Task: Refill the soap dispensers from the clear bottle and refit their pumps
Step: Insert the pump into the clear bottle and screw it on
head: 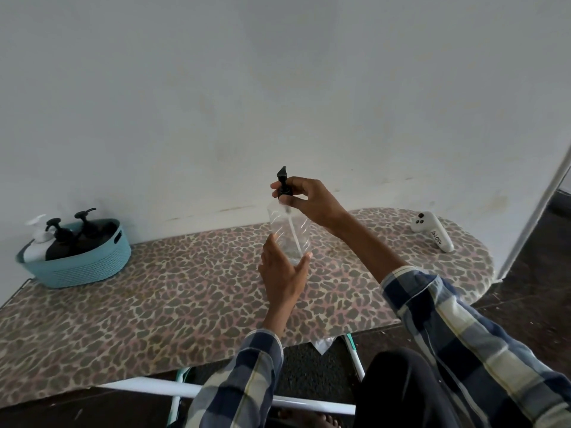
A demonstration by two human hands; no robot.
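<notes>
A clear plastic bottle [289, 231] is held up above the leopard-print board [185, 288], almost empty with a little liquid at the bottom. My left hand [282, 273] grips its base from below. My right hand [301, 196] pinches a black pump [283, 182] at the bottle's mouth, and the pump's white tube [293, 234] runs down inside the bottle. At the far left a teal basket [80, 261] holds two dark dispensers with black pumps [61, 239] and a white dispenser [38, 239].
A white handheld controller [432, 231] lies at the board's right end. The wall runs close behind the board. A white pole [537, 211] leans at the far right. White frame bars [154, 389] and my legs are below the board's near edge.
</notes>
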